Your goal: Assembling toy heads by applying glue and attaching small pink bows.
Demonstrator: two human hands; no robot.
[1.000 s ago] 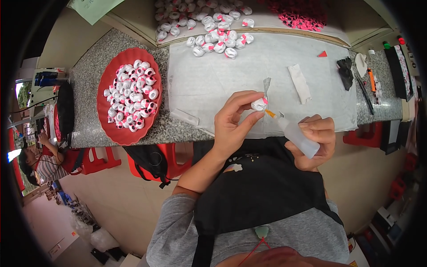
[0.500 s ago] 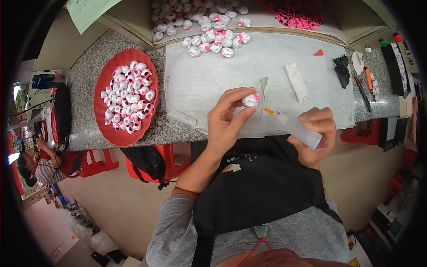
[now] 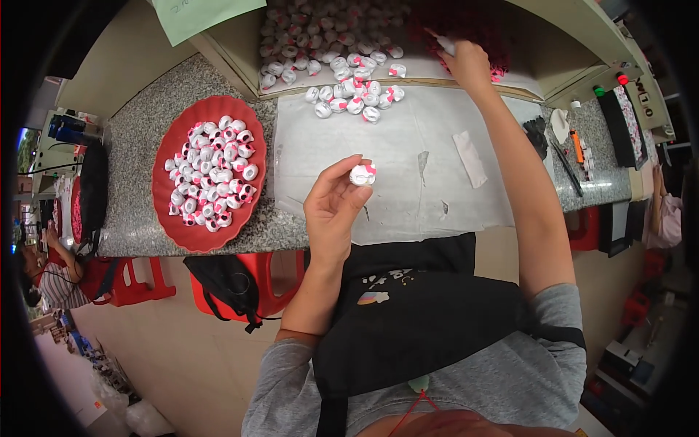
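My left hand (image 3: 329, 207) pinches a small white rounded figure piece (image 3: 362, 175) with a pink bit on its upper right side, above the paper sheet (image 3: 393, 211). Stretched far forward, my right hand (image 3: 470, 67) is inside the shelf opening with its fingers around a pale squeeze bottle (image 3: 445, 45); a thin tip points to the left. Beside and beneath that hand lies a heap of small pink pieces (image 3: 499, 71), partly in shadow. Several similar white pieces (image 3: 353, 95) cluster along the shelf's front edge, some with pink bits.
On the left stands a red scalloped tray (image 3: 164, 207) of white pieces with pink and dark parts. A folded white strip (image 3: 470, 159) lies on the sheet. Tweezers (image 3: 568, 167), an orange-handled tool (image 3: 577, 146) and a black crumpled item (image 3: 536, 137) lie at right.
My right hand has gone from beside the white piece up and forward into the shelf with the bottle. My left hand, still pinching the piece, has shifted left and slightly down.
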